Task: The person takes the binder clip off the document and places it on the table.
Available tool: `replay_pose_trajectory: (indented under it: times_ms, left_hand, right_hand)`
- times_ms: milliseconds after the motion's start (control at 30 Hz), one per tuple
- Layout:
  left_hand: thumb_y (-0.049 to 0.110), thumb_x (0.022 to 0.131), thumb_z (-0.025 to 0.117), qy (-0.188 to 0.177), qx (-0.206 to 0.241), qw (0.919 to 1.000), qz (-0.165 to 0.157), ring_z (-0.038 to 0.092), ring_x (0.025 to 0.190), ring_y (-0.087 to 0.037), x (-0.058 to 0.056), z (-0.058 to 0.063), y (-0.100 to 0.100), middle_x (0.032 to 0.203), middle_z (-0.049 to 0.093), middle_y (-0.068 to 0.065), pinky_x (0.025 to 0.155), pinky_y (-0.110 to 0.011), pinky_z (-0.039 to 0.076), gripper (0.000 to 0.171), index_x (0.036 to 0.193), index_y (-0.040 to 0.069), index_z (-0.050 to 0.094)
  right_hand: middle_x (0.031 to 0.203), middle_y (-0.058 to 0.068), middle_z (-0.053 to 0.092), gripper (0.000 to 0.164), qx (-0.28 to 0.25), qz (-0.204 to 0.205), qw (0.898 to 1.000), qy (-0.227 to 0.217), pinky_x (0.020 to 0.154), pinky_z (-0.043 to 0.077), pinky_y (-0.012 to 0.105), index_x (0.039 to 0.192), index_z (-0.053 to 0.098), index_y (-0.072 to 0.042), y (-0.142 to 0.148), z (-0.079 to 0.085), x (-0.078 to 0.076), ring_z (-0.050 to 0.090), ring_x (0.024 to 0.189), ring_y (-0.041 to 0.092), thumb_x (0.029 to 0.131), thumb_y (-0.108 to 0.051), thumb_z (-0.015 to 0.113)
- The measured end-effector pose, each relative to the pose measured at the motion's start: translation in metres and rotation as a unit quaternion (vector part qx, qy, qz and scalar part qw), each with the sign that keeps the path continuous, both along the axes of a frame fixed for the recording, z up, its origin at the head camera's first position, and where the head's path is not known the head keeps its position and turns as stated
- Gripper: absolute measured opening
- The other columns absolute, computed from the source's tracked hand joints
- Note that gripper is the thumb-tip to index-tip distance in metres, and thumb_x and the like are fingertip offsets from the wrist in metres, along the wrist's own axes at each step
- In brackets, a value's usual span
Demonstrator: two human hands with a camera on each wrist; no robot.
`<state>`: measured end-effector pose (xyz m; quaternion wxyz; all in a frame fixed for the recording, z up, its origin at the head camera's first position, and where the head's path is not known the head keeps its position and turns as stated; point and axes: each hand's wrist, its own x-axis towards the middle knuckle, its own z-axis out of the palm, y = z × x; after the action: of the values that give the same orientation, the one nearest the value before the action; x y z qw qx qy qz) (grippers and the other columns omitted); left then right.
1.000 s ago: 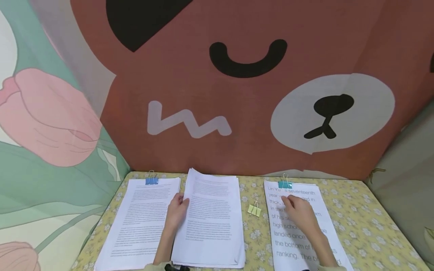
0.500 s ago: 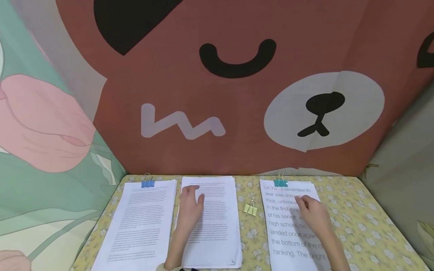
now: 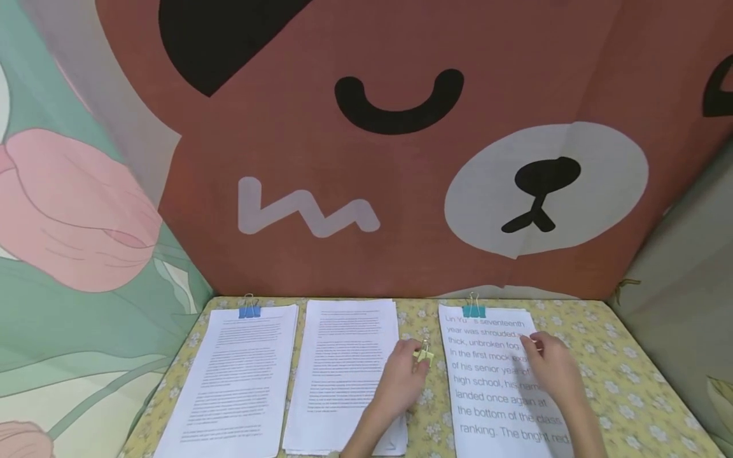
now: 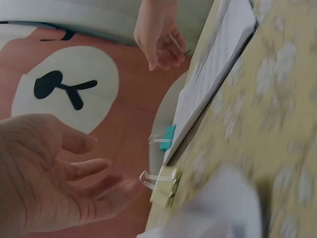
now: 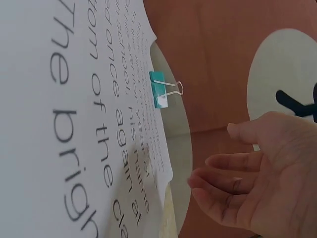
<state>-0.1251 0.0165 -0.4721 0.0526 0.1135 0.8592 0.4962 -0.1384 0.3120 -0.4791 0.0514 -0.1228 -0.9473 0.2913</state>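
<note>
My left hand [image 3: 399, 381] is at the yellow binder clip [image 3: 424, 357], which lies on the table between the middle and right paper stacks. In the left wrist view its fingers are spread and loosely bent beside the clip's wire handles, and whether they touch is hard to tell. The middle paper stack [image 3: 346, 356] carries no clip and is partly covered by that hand. Over the right edge of the large-print stack [image 3: 487, 394] hovers my right hand [image 3: 554, 369], fingers loosely curled and holding nothing. A teal binder clip [image 3: 474, 311] grips that stack's top edge.
On the left lies another paper stack [image 3: 229, 381] with a blue binder clip [image 3: 249, 311] at its top. The table [image 3: 618, 381] has a yellow floral cover. A fabric wall [image 3: 286, 267] with a bear print stands right behind it, with side panels left and right.
My left hand has let go of the middle stack's left edge and moved right, across the pages, to the yellow binder clip. The right hand has shifted slightly right.
</note>
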Motion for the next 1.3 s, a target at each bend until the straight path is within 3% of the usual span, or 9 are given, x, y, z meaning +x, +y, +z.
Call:
replay_pose_trajectory:
  times_ms: [100,167,533,700,833,1100,1300]
  left_hand:
    - [0.018,0.102,0.061,-0.046,0.01,0.9986,-0.022,0.063,0.099,-0.015,-0.001,-0.004,0.013,0.114,0.064,-0.005,0.083,-0.035,0.055,0.029,0.127,0.003,0.066]
    - [0.019,0.102,0.062,-0.055,0.007,0.9981,-0.028,0.064,0.101,-0.017,-0.003,-0.007,0.02,0.111,0.065,-0.003,0.085,-0.037,0.054,0.028,0.124,0.004,0.067]
    - [0.02,0.099,0.065,-0.073,0.015,0.9963,-0.043,0.06,0.091,-0.014,0.005,-0.014,0.048,0.104,0.06,-0.004,0.08,-0.034,0.053,0.034,0.127,0.001,0.065]
    - [0.02,0.098,0.066,-0.08,0.016,0.9959,-0.04,0.06,0.104,-0.021,0.007,-0.016,0.056,0.111,0.06,-0.007,0.093,-0.041,0.051,0.033,0.125,0.002,0.064]
    - [0.019,0.098,0.066,-0.086,0.027,0.9956,-0.025,0.058,0.114,-0.028,0.008,-0.017,0.059,0.119,0.056,-0.011,0.101,-0.046,0.048,0.035,0.127,0.0,0.062]
    - [0.018,0.098,0.066,-0.099,0.048,0.9939,-0.006,0.057,0.114,-0.03,0.008,-0.02,0.061,0.118,0.056,-0.013,0.101,-0.049,0.048,0.038,0.13,-0.001,0.059]
    - [0.017,0.098,0.066,-0.137,0.091,0.9863,0.006,0.057,0.12,-0.038,0.006,-0.028,0.061,0.123,0.056,-0.018,0.104,-0.058,0.046,0.041,0.133,-0.003,0.056]
  right_hand:
    - [0.108,0.033,0.061,0.045,-0.013,-0.026,1.0,-0.001,0.081,0.052,0.055,0.128,0.053,0.018,0.005,-0.003,0.001,0.061,0.096,0.043,0.108,-0.022,0.051]
    - [0.108,0.032,0.06,0.045,-0.02,-0.043,0.999,-0.007,0.08,0.052,0.053,0.13,0.052,0.018,0.006,-0.005,0.001,0.061,0.096,0.042,0.109,-0.022,0.052]
    - [0.112,0.034,0.059,0.049,-0.025,-0.088,0.995,-0.028,0.081,0.053,0.053,0.133,0.049,0.018,0.012,-0.011,-0.001,0.06,0.101,0.045,0.109,-0.024,0.051]
    - [0.114,0.034,0.057,0.05,-0.038,-0.109,0.992,-0.046,0.082,0.052,0.053,0.136,0.046,0.017,0.016,-0.014,0.0,0.059,0.103,0.045,0.109,-0.026,0.05]
    - [0.112,0.034,0.057,0.051,-0.035,-0.106,0.992,-0.062,0.079,0.051,0.052,0.135,0.045,0.017,0.02,-0.016,0.001,0.059,0.1,0.045,0.109,-0.027,0.049]
    - [0.115,0.037,0.055,0.052,-0.038,-0.098,0.991,-0.077,0.084,0.051,0.056,0.134,0.044,0.018,0.025,-0.022,0.001,0.058,0.103,0.048,0.108,-0.027,0.05]
    - [0.123,0.041,0.054,0.057,-0.054,-0.082,0.991,-0.096,0.091,0.049,0.06,0.135,0.043,0.021,0.037,-0.025,0.001,0.056,0.111,0.053,0.104,-0.026,0.057]
